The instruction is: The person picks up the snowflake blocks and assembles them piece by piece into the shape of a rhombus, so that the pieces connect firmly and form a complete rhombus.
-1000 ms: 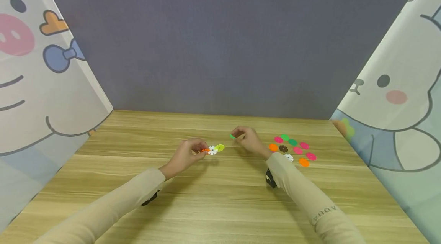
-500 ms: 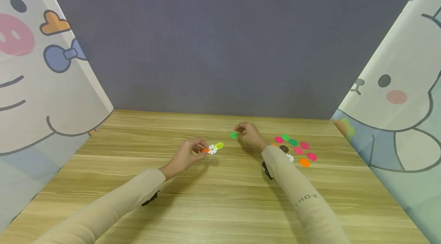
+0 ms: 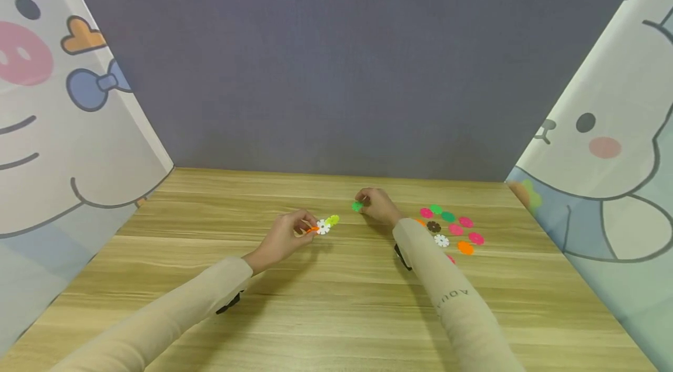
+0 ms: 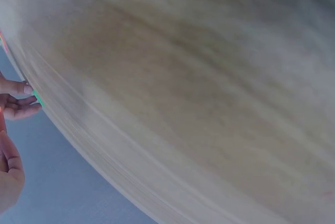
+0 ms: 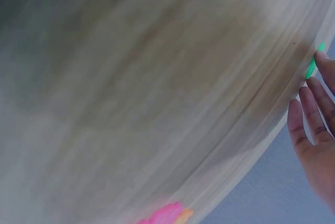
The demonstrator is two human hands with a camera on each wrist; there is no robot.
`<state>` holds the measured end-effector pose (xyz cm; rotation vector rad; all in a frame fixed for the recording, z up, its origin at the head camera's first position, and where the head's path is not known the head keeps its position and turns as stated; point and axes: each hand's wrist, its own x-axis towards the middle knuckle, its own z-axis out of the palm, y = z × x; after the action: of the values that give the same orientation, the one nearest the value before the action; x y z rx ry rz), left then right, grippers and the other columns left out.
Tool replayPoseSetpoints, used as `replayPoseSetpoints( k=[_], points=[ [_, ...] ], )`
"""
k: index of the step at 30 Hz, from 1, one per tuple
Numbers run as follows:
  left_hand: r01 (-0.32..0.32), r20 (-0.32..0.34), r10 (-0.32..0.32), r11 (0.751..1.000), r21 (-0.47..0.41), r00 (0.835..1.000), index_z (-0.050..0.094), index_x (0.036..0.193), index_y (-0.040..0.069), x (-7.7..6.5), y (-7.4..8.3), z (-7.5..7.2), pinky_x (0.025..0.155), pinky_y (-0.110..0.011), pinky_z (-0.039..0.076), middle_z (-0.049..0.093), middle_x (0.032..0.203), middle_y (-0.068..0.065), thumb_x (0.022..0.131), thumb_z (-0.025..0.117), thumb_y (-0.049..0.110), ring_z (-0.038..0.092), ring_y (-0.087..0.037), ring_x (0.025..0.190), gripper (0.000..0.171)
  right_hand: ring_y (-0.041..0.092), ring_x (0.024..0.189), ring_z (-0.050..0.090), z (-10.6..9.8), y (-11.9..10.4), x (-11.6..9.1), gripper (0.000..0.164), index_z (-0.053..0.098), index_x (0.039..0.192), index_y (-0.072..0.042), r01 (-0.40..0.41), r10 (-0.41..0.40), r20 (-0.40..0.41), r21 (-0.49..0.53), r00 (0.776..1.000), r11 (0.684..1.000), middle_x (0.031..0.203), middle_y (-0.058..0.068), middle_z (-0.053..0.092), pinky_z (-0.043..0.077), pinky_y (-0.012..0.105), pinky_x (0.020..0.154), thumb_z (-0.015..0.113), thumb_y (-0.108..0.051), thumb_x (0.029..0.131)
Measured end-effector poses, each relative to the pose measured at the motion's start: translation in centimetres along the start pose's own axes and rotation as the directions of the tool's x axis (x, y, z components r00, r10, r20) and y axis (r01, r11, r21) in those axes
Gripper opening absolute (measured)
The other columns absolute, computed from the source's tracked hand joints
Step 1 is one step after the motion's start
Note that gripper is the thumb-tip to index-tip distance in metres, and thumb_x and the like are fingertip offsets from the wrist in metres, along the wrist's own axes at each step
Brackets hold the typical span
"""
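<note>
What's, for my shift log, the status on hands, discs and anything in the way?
Left hand pinches orange disc, white disc and yellow-green disc in line past it. Right hand pinches green disc, apart from those. Nothing seen between.

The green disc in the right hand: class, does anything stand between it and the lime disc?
Nothing visible does: in the head view, only wooden tabletop shows between the green disc and the lime disc.

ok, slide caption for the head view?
Left hand holds an orange-white-lime disc row; right hand pinches a green disc.
</note>
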<state>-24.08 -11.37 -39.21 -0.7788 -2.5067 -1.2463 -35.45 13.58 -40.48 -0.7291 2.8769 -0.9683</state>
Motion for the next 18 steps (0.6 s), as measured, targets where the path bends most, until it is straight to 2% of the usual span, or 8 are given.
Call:
replayPoseSetpoints(
  k=[10,18],
  points=[
    [0.025,0.007,-0.025,1.0,0.004,1.0,0.061,0.088,0.008,-0.05,0.09,-0.03,0.065,-0.023,0.049,0.067,0.095,-0.003,0.077,0.068,0.001,0.064,-0.012,0.075,0.015,0.022,0.089,0.06,-0.04,-0.33,0.01,0.02,0.063,0.1,-0.001,0.014,-0.014,-0.008,-0.041,1.0,0.999,0.1,0.011,0.065,0.049,0.034,0.081,0.067,-0.002,0.08],
    [0.013,0.001,-0.013,1.0,0.024,1.0,0.061,0.094,0.009,-0.07,-0.07,0.05,0.064,-0.023,0.049,0.065,0.096,-0.002,0.077,0.068,0.001,0.064,-0.01,0.075,0.019,0.024,0.09,0.058,-0.03,-0.55,0.06,0.022,0.063,0.101,0.001,-0.003,0.003,-0.007,-0.033,1.0,0.999,0.101,0.013,0.063,0.049,0.035,0.081,0.066,0.002,0.079]
  ],
)
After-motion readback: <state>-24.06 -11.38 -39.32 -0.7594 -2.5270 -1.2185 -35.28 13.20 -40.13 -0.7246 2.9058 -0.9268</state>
